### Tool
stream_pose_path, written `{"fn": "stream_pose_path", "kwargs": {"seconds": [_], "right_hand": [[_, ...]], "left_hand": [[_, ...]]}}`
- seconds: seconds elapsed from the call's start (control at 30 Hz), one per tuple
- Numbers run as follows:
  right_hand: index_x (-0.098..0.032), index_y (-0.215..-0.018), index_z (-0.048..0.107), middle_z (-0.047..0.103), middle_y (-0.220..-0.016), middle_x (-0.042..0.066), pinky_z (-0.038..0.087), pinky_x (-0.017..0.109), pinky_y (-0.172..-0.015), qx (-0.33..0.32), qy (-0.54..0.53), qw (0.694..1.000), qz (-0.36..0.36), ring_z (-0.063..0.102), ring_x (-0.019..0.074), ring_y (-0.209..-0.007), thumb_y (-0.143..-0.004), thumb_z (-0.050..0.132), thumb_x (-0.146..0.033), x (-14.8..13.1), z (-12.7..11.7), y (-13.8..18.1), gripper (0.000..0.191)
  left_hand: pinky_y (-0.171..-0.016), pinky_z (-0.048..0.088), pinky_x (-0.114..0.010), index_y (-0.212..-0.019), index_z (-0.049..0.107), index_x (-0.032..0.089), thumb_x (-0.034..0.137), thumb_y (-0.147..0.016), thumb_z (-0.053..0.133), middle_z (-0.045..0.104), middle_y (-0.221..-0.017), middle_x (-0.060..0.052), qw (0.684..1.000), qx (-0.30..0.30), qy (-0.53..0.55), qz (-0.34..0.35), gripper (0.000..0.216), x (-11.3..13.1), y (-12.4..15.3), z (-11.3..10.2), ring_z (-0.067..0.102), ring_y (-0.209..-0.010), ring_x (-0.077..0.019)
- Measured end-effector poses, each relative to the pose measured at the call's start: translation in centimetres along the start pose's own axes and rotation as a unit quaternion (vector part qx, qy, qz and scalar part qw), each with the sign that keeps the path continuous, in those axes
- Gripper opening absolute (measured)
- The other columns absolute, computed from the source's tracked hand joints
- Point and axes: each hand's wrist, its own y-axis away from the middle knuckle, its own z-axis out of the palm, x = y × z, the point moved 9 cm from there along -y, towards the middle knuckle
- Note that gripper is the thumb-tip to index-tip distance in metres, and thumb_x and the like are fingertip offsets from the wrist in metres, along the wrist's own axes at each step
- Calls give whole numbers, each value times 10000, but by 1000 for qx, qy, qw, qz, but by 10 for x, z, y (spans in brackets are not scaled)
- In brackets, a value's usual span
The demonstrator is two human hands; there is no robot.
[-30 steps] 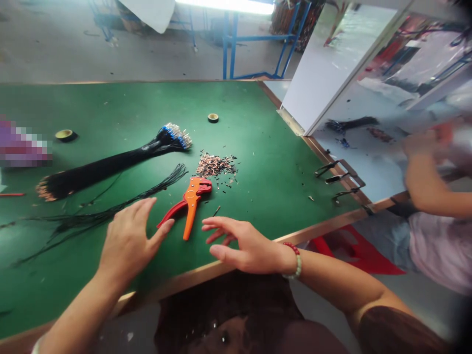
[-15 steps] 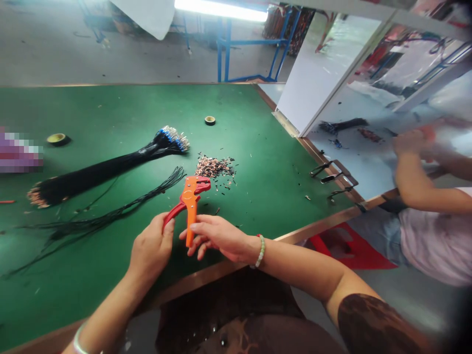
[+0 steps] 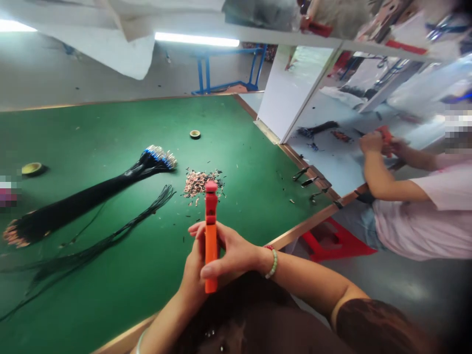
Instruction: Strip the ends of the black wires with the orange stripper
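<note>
Orange plastic handle, red head: one pair of pliers (image 3: 211,241), held up over the near edge of the green table, turned narrow side to view. Long axis runs nearly straight away from the wearer; head at the far end, pointing at the scrap pile, handle butt toward the body.

Right hand (image 3: 236,253): closed on the handle, thumb laid across its lower part, fingers passing behind. Left hand (image 3: 195,265): against the left side of the handle; its fingers are largely hidden, so cannot tell how tightly they close.

Counts. Pliers in these hands: 1. Thick bundle of black wires (image 3: 84,199): 1, lying slantwise, blue and silver ends at upper right, copper-coloured ends at lower left. Thin bunch of black wires (image 3: 121,228): 1, roughly parallel, nearer the body. Tape rolls: 2, one at far left (image 3: 32,169), one beyond the scraps (image 3: 195,134). Scrap pile (image 3: 199,183): 1; pieces too many to count. Beaded bracelet (image 3: 273,263): 1, right wrist.

Surface: green table (image 3: 236,132), smooth, wood-edged, loose bits scattered. Room: white panel (image 3: 291,93) at the far right corner; blue metal frame (image 3: 206,73) behind; co-worker (image 3: 405,211) at right, seated on a red stool (image 3: 339,241), holding a red-orange tool (image 3: 386,137).
</note>
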Motion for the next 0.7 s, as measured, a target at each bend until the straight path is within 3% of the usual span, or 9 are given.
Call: {"fn": "stream_pose_path", "kwargs": {"seconds": [0.07,0.13,0.2,0.33,0.4,0.47,0.53,0.6,0.7], "right_hand": [[-201,-1118,610,613,-1300,98,549,404,-950,54,13,998,-28,625,202,-1018,-651,943,-398,-6,-13,3,607],[-200,-1076,613,648,-1213,88,562,392,-891,92,23,994,-47,622,182,-934,-704,905,-413,-11,-20,3,519],[-202,-1065,616,663,-1141,78,565,393,-886,111,34,991,-64,623,188,-934,-730,886,-437,-15,-23,-1,490],[-218,-1110,584,662,-1144,84,577,398,-889,119,54,987,-95,635,194,-941,-754,883,-451,-21,-19,-11,520],[-220,-1123,588,662,-1136,89,584,403,-889,119,74,984,-110,642,206,-951,-744,893,-461,-21,-15,-18,542],[-212,-1102,631,664,-1111,92,587,405,-899,108,114,980,-119,641,221,-962,-700,925,-472,-22,-8,-29,561],[-196,-1047,683,674,-1052,84,590,401,-906,73,147,979,-121,641,221,-930,-642,960,-490,-25,-1,-44,572],[-175,-976,722,687,-969,65,592,389,-913,3,151,982,-117,655,214,-897,-606,974,-512,-30,8,-58,560],[-142,-988,763,722,-976,63,603,319,-867,-140,119,981,-58,693,213,-939,-601,978,-497,-31,20,-68,568]], "left_hand": [[-1080,565,-437,-1508,522,233,436,-730,869,630,-1480,-138,996,-89,9,16,875,12,-3,9,654,-1302,-360],[-1187,478,-461,-1578,451,254,433,-862,767,517,-1608,-135,985,-165,43,2,803,21,-5,12,527,-1460,-363],[-1220,436,-481,-1627,386,260,451,-910,710,440,-1667,-139,973,-220,62,-13,809,28,-6,12,451,-1521,-369],[-1249,386,-529,-1672,292,274,434,-836,786,368,-1706,-149,960,-277,27,2,984,36,-13,6,371,-1565,-398],[-1243,397,-537,-1642,371,257,447,-855,757,431,-1666,-163,968,-249,7,32,896,34,-20,-2,410,-1543,-397],[-1198,459,-539,-1551,512,232,476,-925,645,547,-1562,-179,983,-166,-4,78,684,26,-28,-18,531,-1452,-384],[-1123,533,-531,-1406,647,223,497,-903,656,670,-1395,-181,987,-94,-25,128,573,14,-30,-32,645,-1309,-379],[-999,613,-505,-1274,719,221,491,-912,645,752,-1211,-165,989,-69,-1,133,458,-4,-29,-41,732,-1129,-363],[-944,635,-493,-1161,764,218,488,-885,674,774,-1157,-144,992,-82,54,77,397,-25,-25,-44,742,-1090,-375]]}}
